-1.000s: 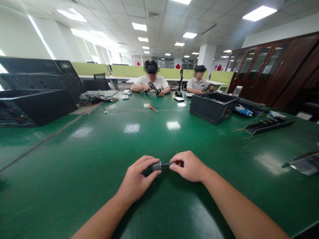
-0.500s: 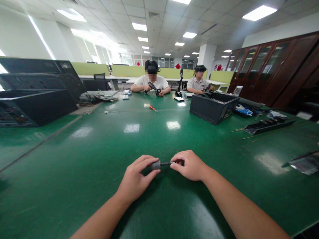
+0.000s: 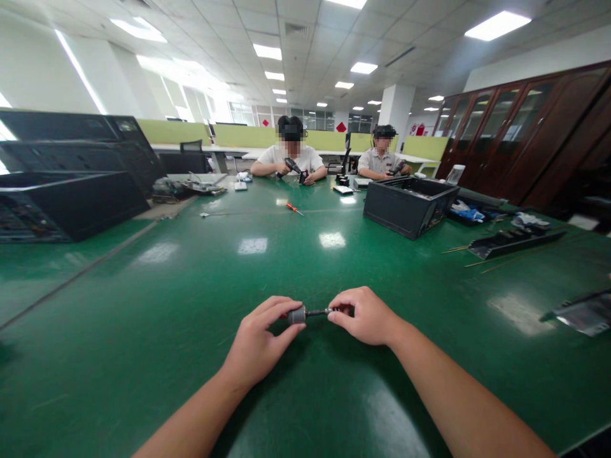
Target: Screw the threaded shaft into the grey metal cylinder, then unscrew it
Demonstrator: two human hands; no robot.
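Note:
Between thumb and fingers, my left hand [image 3: 260, 343] grips a short grey cylinder [image 3: 296, 315] from which a thin dark shaft [image 3: 315, 312] sticks out to the right. My right hand [image 3: 365, 318] is closed in a pinch at the far end of that shaft, on a small shiny metal piece [image 3: 331, 310] mostly covered by the fingertips. Whether the metal piece and the shaft are joined, I cannot tell. Both hands are held low over the green tabletop [image 3: 238, 280], in front of me.
An orange-handled screwdriver [image 3: 292, 207] lies farther off. Dark computer cases [image 3: 401, 207] stand right and left, with loose parts [image 3: 188, 186] beside the left ones. Across the table sit two people [image 3: 291, 156], one holding a power drill [image 3: 293, 165]. A metal bracket [image 3: 515, 242] lies at right.
My right hand has shifted very slightly right and my left slightly left, so a little more of the shaft shows between them. Both grips look the same.

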